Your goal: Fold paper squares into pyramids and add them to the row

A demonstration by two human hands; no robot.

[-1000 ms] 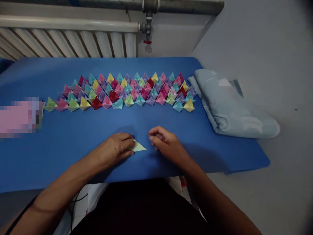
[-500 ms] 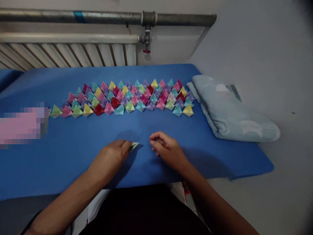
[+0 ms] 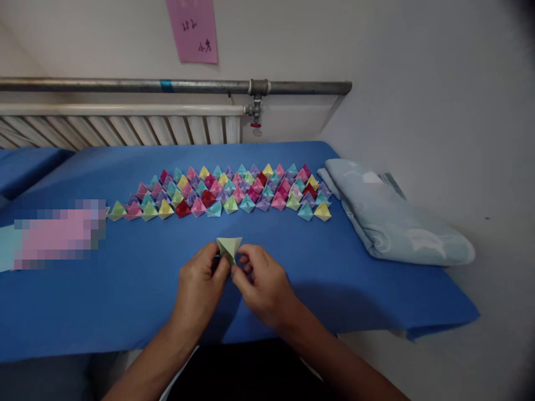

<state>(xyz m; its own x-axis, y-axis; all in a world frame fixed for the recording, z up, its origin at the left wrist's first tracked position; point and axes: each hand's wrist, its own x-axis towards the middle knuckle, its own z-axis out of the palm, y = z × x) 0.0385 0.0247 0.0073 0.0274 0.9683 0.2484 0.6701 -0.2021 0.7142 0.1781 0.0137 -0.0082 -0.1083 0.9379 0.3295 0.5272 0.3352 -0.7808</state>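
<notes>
A pale green folded paper (image 3: 229, 247) is held up over the blue surface, its wide edge at the top. My left hand (image 3: 204, 275) pinches its left side and lower part between thumb and fingers. Close against its right side, my right hand (image 3: 261, 281) has its fingers curled and its thumb near the paper's lower tip; whether it grips the paper is hard to make out. Beyond both hands, several rows of small folded paper boats (image 3: 230, 205) in many colours stand side by side, with a gap in the front row toward the right.
A folded light blue blanket (image 3: 401, 223) lies at the right of the blue-covered surface (image 3: 137, 289). Pink and pale blue sheets, partly pixelated, lie at the left. Behind are a white radiator (image 3: 125, 110), a metal pipe (image 3: 200, 86) and a pink note (image 3: 193, 30) on the wall.
The green paper has been turned upright and shows more of its face. My right hand has moved left to meet it. The view has tilted up, bringing the pink note in.
</notes>
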